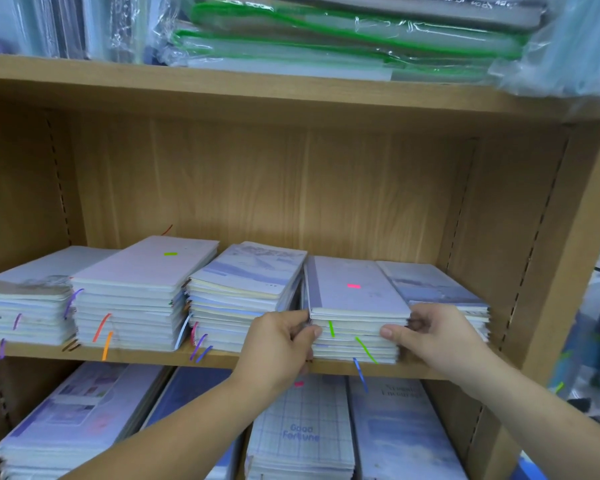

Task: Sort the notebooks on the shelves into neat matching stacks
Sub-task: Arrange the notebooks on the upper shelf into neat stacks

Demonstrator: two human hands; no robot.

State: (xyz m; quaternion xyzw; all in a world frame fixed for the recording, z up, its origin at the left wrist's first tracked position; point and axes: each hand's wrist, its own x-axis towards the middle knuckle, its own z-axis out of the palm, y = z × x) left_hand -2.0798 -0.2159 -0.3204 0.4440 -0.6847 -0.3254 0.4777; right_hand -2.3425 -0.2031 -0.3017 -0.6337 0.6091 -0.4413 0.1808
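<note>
Both thumbs press the front edge of one notebook stack [357, 306]. L hand [278, 344] has its thumb at the stack's left corner, w/ the other fingers curled round the left side. R hand [433, 336] has its thumb at the right corner, w/ the fingers tucked in at the right side, betw. the stack and its neighbour. So both hands grip the stack from either side, approx. mid-height.

The stack is 4th from left on the middle shelf [153, 355]. Its top cover is pale lilac w/ a pink tab; green and blue ribbons hang off the front. Just beside it on the right sits a blue-grey pile [440, 289].

To the left are 3 more: a snowy-blue pile [246, 282], a green-tab pile [142, 271] and a far-left pile [28, 299], w/ purple and orange ribbons dangling.

On the lower shelf are more notebooks, incl. a grid-cover notebook [302, 431] reading "Good Fortune". On the top shelf lie plastic-wrapped folders [326, 39] w/ green edges.
</note>
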